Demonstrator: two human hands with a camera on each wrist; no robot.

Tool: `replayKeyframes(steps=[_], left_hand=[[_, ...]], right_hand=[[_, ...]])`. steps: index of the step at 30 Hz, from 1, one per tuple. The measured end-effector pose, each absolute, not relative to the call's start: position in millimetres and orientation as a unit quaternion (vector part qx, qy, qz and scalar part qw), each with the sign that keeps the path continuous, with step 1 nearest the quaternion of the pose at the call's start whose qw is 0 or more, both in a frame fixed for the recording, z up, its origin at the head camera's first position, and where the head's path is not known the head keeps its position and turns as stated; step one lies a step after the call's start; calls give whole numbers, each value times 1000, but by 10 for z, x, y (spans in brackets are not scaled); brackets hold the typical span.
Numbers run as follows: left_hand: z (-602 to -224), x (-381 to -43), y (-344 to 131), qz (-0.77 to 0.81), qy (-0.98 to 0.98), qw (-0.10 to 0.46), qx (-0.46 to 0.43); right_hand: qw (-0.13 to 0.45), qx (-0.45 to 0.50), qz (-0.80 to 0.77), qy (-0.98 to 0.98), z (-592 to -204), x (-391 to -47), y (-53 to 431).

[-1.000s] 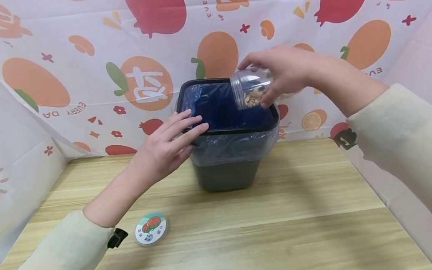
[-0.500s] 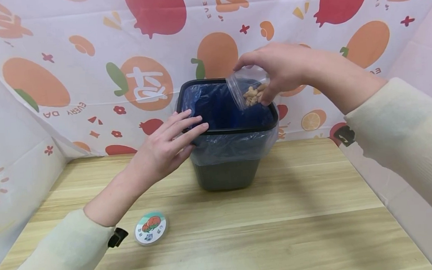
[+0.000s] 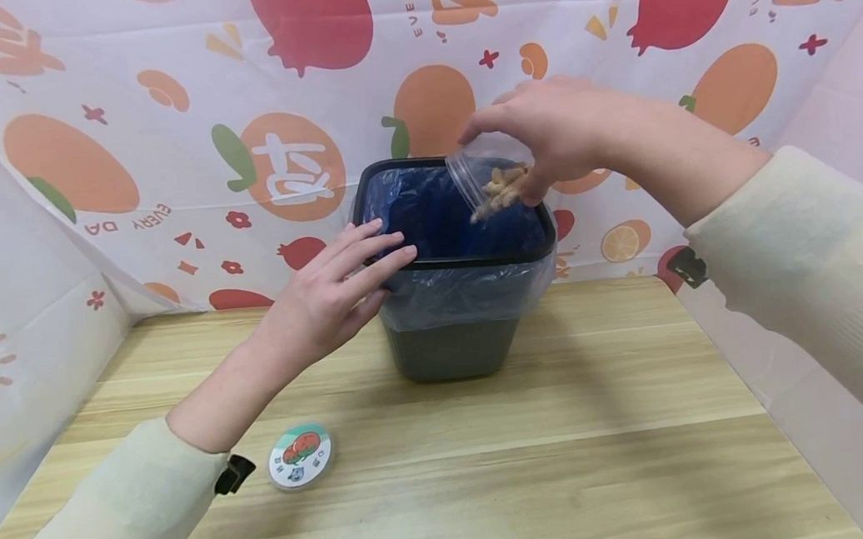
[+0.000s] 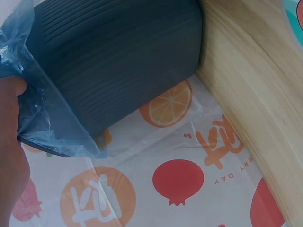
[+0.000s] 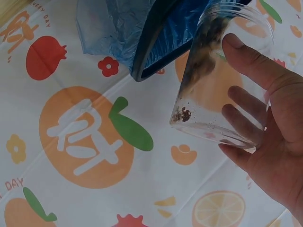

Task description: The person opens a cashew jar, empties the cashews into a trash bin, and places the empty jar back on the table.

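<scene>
My right hand (image 3: 553, 131) grips a clear plastic jar (image 3: 470, 175), tipped with its mouth over the bin. Pale brown nut-like pieces (image 3: 501, 188) are at the mouth, some at its lower lip. The right wrist view shows the jar (image 5: 213, 94) with a blurred brown streak along one wall and dark crumbs (image 5: 182, 115) near its base. A dark grey trash bin (image 3: 456, 351) stands upright, lined with a translucent blue bag (image 3: 471, 296). My left hand (image 3: 328, 289) rests at the bin's near left rim, fingers extended over it. The bin's bottom inside is hidden.
A round lid (image 3: 301, 456) with a fruit picture lies on the wooden table (image 3: 491, 482), near my left sleeve. Fruit-printed cloth (image 3: 298, 87) hangs right behind the bin and along the left side.
My right hand has tilted the jar further mouth-down and shifted slightly left. The pieces have slid toward the mouth. The left hand, bin and lid stay put.
</scene>
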State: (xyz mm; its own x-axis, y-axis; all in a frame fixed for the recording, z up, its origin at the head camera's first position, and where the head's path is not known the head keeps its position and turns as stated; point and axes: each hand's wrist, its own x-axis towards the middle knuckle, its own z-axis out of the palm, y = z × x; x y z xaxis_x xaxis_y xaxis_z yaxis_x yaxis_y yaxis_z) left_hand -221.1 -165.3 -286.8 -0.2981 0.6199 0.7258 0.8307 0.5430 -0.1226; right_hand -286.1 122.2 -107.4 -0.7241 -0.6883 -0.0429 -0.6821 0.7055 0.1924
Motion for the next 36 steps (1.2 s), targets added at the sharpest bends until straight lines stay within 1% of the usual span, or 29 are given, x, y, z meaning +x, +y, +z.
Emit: replayKeyframes(steps=[5,15,23,36], left_hand=[[-2876,-2211,-1657,-142,-797,371,-456],[-2868,-2209,-1643,-145,-792,378,-458],[-2861,-2213,-1643,-143,-790,382,-459],[-2868,-2206,-1640,-137,-789,385,-459]], right_hand=[[22,373,-109,-921,-1075,-2848,1207],[60,394,-150,-905,-1074,-2815,1200],[73,398,-171,-898,-1070,-2778,1179],[85,413,-118,-899,-1117,-2764,1318]])
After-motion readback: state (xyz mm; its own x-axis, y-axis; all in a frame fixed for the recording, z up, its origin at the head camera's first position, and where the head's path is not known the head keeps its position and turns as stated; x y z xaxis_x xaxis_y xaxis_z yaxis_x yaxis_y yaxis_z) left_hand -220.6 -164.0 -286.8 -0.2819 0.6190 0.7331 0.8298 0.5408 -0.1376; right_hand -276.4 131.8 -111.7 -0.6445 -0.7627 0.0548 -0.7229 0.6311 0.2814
